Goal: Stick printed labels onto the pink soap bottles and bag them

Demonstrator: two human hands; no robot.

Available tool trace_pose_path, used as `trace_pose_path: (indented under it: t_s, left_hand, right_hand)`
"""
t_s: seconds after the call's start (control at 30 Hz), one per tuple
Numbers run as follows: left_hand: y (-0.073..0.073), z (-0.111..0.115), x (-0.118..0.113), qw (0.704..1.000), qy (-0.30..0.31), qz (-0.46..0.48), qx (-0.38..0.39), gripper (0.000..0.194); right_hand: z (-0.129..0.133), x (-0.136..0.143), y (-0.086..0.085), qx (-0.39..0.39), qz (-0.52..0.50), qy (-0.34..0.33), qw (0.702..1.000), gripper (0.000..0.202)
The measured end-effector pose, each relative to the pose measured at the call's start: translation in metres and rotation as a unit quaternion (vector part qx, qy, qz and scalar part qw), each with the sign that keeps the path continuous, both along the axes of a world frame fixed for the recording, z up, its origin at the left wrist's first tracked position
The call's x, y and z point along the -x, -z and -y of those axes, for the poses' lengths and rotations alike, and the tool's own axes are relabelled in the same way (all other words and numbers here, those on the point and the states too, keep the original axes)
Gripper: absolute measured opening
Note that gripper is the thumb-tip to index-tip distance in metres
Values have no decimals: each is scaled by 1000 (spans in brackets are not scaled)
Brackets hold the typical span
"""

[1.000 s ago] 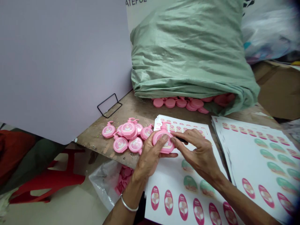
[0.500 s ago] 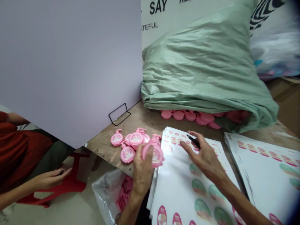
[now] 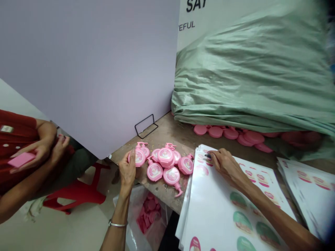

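Note:
My left hand [image 3: 127, 170] grips a pink toy pump bottle [image 3: 140, 158] with a round label, at the left end of a cluster of similar bottles. Several labelled ones lie beside it, among them a bottle [image 3: 171, 176] with its pump pointing toward me. My right hand [image 3: 226, 164] is closed around a small black pointed tool [image 3: 208, 156], whose exact kind I cannot make out. Its tip is at the upper left of a stack of white sticker sheets [image 3: 209, 205], printed with pink and green oval labels.
A green sack [image 3: 248, 76] with pink bottles [image 3: 216, 131] at its mouth lies behind. More sheets [image 3: 311, 195] are at right. A black wire stand [image 3: 146, 126] is by the pale panel [image 3: 86, 69]. Below hangs a plastic bag [image 3: 134, 223]. A co-worker [image 3: 15, 150] holds a pink block.
My left hand has moved left with a bottle to the end of the cluster. My right hand has brought the black tool down to the sheet's upper left. The view has shifted left.

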State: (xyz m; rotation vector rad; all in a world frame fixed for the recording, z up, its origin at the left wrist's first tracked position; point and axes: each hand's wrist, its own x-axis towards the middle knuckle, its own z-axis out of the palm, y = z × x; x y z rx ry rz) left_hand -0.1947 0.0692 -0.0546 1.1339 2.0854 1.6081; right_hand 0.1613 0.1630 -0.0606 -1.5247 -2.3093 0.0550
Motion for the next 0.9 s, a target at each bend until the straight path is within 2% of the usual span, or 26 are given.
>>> trace_pose_path:
  t_s: [0.1,0.2,0.23,0.27,0.33,0.4,0.43,0.5,0.57,0.63,0.73,0.83,0.9]
  left_hand:
    - [8,-8,4,1000,9,-24,12,42]
    - [17,-22,10,999,12,-51,16,40]
    - [18,-28,13,998,15,-59,13,38]
    - [19,-33,15,998,19,-65,9,36]
    - [18,-44,20,997,42,-71,2,39]
    - [14,-55,23,993,95,-68,3,41]
    - [11,-59,23,989,134,-63,8,40]
    - [6,-65,22,975,216,-50,27,37]
    - [4,-65,23,959,277,-30,49,42]
    - [5,-56,26,952,301,-12,60,44]
    - [8,-18,33,958,283,6,47,43]
    - [18,36,38,977,211,20,3,39]
    - [32,73,36,989,144,35,-23,38]
  right_hand:
    - [10,-11,5,-9,6,18,1000,37]
    - [23,-5,-7,-74,38,51,995,34]
    - [25,3,-13,-89,34,42,995,36]
    - [27,12,-19,-83,20,13,996,44]
    - [25,36,-29,-3,-14,-93,996,80]
    - [18,62,-33,110,-13,-199,974,117]
    - [14,75,-32,150,0,-235,960,126]
    - [9,98,-24,186,23,-270,944,131]
    - [12,118,-13,179,30,-276,944,125]
    - [26,134,-3,148,21,-268,952,114]
    - [58,151,4,102,-12,-271,957,94]
    - [90,165,3,82,-29,-291,953,82]
    - [106,173,0,74,-23,-311,947,79]
